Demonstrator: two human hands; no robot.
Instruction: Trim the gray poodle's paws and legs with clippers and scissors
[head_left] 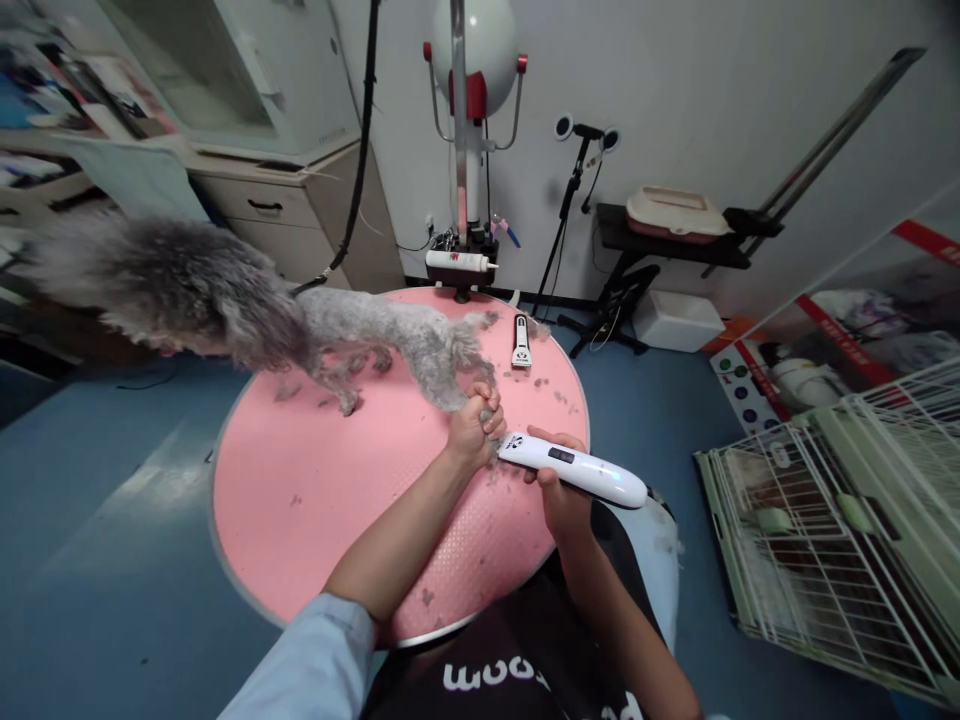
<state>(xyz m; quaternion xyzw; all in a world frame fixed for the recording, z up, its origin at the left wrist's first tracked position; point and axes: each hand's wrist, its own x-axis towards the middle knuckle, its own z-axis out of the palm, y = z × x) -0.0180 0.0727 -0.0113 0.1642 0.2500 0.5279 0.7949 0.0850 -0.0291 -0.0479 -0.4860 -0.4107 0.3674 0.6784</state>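
Near the middle of the frame, the left hand (472, 425) squeezes the paw (486, 408) of a gray dog (300, 320) standing on the pink table (315, 500). The right hand (559, 490) grips a white trimmer (574, 468), its tip by the paw. Paw trimming looks underway; next needs small, gentle strokes.

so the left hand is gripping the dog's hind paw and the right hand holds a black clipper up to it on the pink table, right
Not quite: the clipper in the right hand is white, not black. The head view shows it clearly, with its tip at the paw. The rest holds: the left hand grips the grey dog's hind paw over the pink table. A second, dark-and-white clipper lies untouched farther back on the table.
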